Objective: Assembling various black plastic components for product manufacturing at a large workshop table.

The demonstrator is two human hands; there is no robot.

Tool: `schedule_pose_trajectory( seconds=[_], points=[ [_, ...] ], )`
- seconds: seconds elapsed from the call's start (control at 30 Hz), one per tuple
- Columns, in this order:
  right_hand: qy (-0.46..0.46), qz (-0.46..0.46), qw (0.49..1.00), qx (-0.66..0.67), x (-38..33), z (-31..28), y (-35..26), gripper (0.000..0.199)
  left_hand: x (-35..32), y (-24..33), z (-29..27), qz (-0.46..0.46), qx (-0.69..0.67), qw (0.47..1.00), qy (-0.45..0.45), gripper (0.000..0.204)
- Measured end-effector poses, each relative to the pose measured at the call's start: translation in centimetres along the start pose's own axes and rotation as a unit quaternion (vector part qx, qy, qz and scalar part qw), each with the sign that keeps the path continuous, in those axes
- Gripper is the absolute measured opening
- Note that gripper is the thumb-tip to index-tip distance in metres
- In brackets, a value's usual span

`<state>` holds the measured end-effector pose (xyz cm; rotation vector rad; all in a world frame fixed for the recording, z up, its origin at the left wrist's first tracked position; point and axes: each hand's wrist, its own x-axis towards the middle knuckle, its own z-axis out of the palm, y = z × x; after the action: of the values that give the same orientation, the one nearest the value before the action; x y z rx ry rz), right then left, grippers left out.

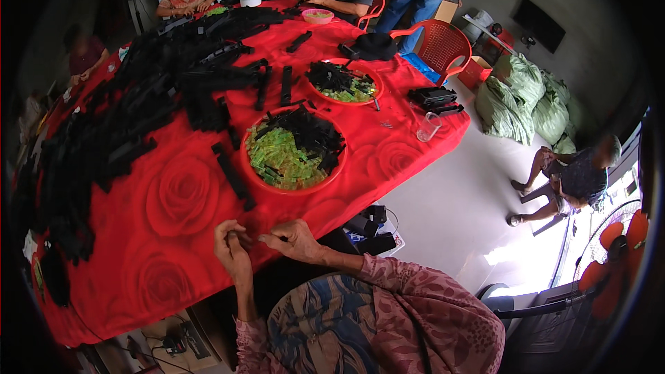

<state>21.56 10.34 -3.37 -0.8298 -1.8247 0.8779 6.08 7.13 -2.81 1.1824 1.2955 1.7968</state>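
Small dark piece sits pinched between both hands at the near edge of the worktop, too tiny to identify. Worktop covered by red rose-print cloth, heaped with black plastic strips along the left side. Red tray of green and black parts just beyond the hands; second red tray farther back. Clear cup near the right edge. Pale floor on the right, green sacks, red chair, other people seated around. Far left falls into dark fisheye rim, details lost. Left hand raised, fingers curled shut on the piece; right hand fingers bent, tips meeting it. Both forearms rise from patterned sleeves.
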Motion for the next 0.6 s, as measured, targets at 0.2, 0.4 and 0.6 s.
schedule_pose_trajectory(
  seconds=[0.2,0.4,0.6],
  points=[
    [0.0,-0.021,1.0,-0.008,0.0,0.0,0.2,0.044,0.0,-0.2,-0.1,0.01,0.001,1.0,-0.003,0.02],
    [-0.001,-0.035,0.999,-0.036,0.0,0.0,0.2,0.046,0.0,-0.7,-0.3,0.01,0.001,1.0,-0.015,0.02],
    [0.013,-0.036,0.999,-0.026,0.1,-0.2,0.0,0.047,0.1,-0.6,0.2,0.056,0.014,0.998,-0.015,0.02]
  ],
)
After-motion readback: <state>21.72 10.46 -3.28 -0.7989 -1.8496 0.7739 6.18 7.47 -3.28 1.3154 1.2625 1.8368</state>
